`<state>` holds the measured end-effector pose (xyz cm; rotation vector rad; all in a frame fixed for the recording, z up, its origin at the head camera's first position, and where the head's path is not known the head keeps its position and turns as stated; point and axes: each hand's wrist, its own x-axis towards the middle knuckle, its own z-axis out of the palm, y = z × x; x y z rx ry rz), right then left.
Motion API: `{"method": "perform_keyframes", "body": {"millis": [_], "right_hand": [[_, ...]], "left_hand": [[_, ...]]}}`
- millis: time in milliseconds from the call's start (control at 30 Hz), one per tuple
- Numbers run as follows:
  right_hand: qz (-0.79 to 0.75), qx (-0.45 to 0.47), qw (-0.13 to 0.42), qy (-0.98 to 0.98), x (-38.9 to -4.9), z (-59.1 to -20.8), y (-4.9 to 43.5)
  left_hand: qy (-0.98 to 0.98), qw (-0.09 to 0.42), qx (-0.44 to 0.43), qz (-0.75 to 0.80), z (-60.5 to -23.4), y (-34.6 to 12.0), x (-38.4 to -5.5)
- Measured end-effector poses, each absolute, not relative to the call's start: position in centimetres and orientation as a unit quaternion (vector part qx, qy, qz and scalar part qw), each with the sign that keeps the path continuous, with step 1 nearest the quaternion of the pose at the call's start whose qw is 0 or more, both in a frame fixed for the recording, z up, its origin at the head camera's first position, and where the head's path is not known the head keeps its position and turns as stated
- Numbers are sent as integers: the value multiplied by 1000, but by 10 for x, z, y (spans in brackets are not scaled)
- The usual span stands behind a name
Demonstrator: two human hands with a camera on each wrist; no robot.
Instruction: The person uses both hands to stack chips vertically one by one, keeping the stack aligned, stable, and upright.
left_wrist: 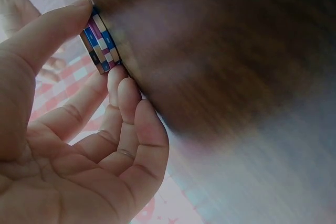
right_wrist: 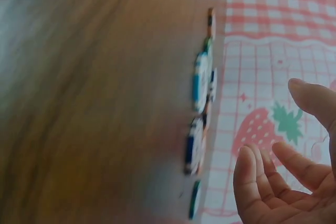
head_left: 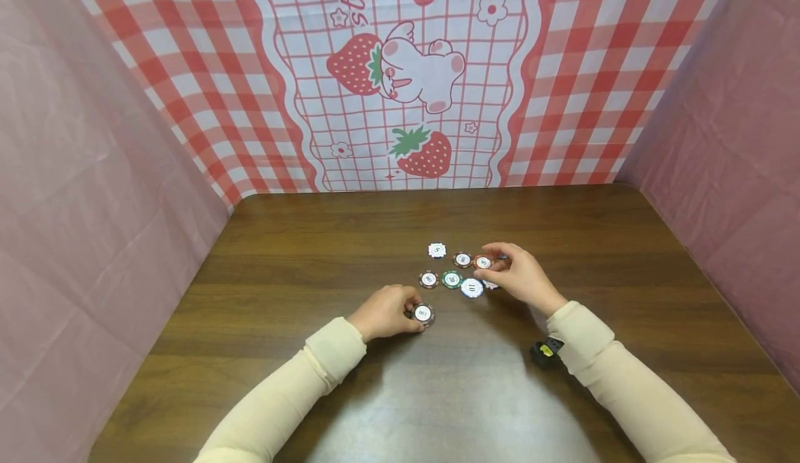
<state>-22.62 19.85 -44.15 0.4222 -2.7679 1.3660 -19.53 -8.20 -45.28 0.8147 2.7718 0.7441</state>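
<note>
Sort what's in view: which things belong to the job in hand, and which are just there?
Likely part of the job:
chip stack, pinched in the left hand
loose poker chips, near the right hand

Apparently just there:
wooden table under the chips
strawberry-print cloth behind
pink side drapes
black-and-yellow item by the right sleeve

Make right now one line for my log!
left hand: pinching chip stack | right hand: empty, above loose chips | surface: wooden table

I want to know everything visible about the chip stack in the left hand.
The chip stack is round, seemingly plastic, several chips thick, with blue, purple, dark and pale edge blocks. Its top chip faces up, its white centre apparently reading 100. The left hand pinches it on or just above the table.
</note>
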Motion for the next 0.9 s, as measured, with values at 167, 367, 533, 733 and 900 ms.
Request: {"method": "perform_keyframes", "body": {"millis": [167,367,533,733,900], "right_hand": [[421,121,-2,-899,-230,-448,211],[398,100,-28,-911,-233,-453,221],[382,96,-55,-918,-235,-454,225],[369,112,-57,-921,-237,-454,225],[355,123,-50,-925,-238,-454,222]], "left_hand": [[925,78,273,251,-453,-82,-195],[926,79,271,249,-453,-82,-195],[927,81,269,250,-452,-82,-196],[927,82,269,248,-452,-82,-196],[928,82,269,245,-452,-82,-195]]}}
